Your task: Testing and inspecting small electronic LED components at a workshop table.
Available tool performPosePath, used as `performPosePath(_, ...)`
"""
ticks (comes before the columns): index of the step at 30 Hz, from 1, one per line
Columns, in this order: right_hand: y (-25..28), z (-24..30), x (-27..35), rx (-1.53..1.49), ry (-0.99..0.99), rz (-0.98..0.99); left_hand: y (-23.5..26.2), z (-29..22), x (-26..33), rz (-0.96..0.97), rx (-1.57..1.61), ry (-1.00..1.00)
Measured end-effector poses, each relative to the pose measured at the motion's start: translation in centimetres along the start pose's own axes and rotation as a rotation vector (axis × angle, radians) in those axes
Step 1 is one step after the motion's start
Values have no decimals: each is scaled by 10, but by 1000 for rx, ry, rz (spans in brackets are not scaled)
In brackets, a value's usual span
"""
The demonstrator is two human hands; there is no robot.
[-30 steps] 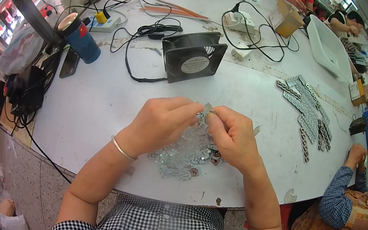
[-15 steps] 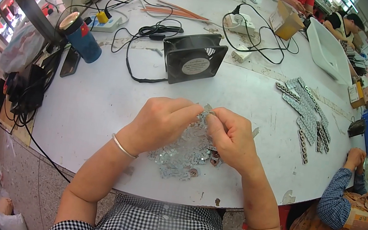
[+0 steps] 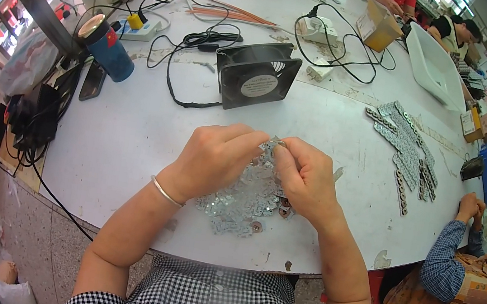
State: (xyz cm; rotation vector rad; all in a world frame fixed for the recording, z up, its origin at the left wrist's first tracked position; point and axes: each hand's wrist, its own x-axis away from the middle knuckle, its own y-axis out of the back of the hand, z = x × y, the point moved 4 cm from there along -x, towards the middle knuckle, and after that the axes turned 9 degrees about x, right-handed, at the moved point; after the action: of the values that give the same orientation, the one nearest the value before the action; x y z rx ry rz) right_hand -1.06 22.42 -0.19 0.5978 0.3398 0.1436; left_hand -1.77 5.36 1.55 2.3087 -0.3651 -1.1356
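Silvery metal strip [image 3: 273, 146] pinched between left hand [image 3: 214, 160] and right hand [image 3: 309, 177]; best worked steadily, close above the pile [image 3: 239, 198].

I'm seeing silvery metal pieces [image 3: 243, 196] glinting under my grip, a black fan [image 3: 255, 75] beyond it, a white desk [image 3: 132, 135], and my black-and-white checked shirt [image 3: 202, 303].

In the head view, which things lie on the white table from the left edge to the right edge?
Blue cylindrical container → black square fan → the small metal part pinched between left hand and right hand → rows of grey metal strips.
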Motion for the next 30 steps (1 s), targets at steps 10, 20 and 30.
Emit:
performPosePath(10,-1,-4,2,-225,-247,43,-4,-7,4,-33,43,24)
performPosePath(20,2,-7,2,-193,-221,117,-5,-2,7,-52,167,228)
performPosePath(30,18,4,-1,-125,-34,-39,-2,-8,1,78,366,156)
